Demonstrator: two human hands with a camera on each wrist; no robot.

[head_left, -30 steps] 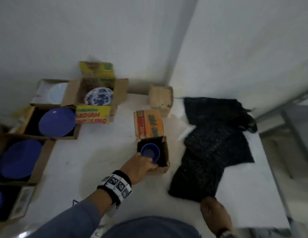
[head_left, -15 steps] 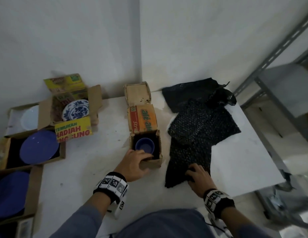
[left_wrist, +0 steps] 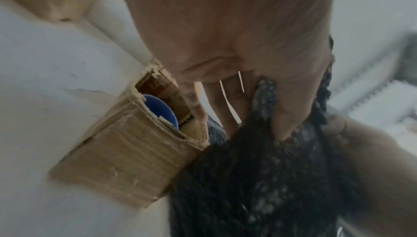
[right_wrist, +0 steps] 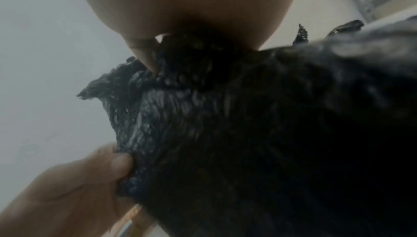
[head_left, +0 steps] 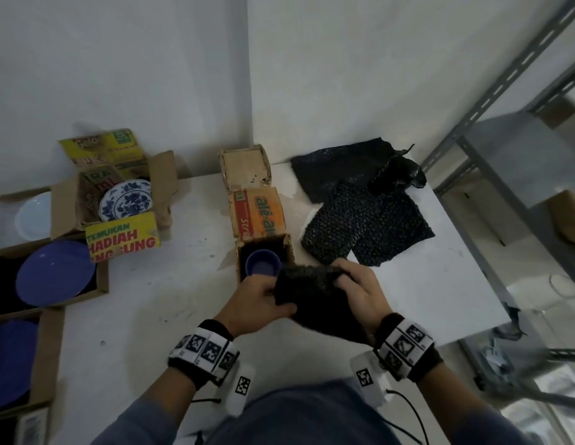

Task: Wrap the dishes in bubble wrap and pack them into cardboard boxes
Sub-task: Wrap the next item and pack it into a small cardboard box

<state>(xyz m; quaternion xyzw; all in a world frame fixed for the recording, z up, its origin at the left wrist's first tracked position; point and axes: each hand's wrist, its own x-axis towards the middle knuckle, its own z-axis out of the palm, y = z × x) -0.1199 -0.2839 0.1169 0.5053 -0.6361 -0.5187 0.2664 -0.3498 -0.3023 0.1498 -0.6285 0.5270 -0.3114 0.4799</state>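
The white surface (head_left: 170, 316) stretched out ahead of your hands, with a grey metal shelf rack (head_left: 510, 162) standing off to the right of them. Far to the left of your left hand sat open cardboard boxes holding blue plates (head_left: 55, 273), and beyond them a box with a blue-and-white patterned plate (head_left: 125, 200). Loose sheets of black bubble wrap (head_left: 363, 216) lay just beyond your right hand. A small cardboard box (head_left: 263, 248), its orange-printed flap folded back, stood directly ahead of your left hand, with a small blue cup (head_left: 263, 267) sitting inside. Between your two hands, raised just above the surface near that box, you held a single sheet of black bubble wrap (head_left: 311, 297). Your left hand (head_left: 257, 305) pinched its left edge between thumb and fingers; your right hand (head_left: 360, 293) gripped the opposite edge, fingers curled into the bunched plastic.
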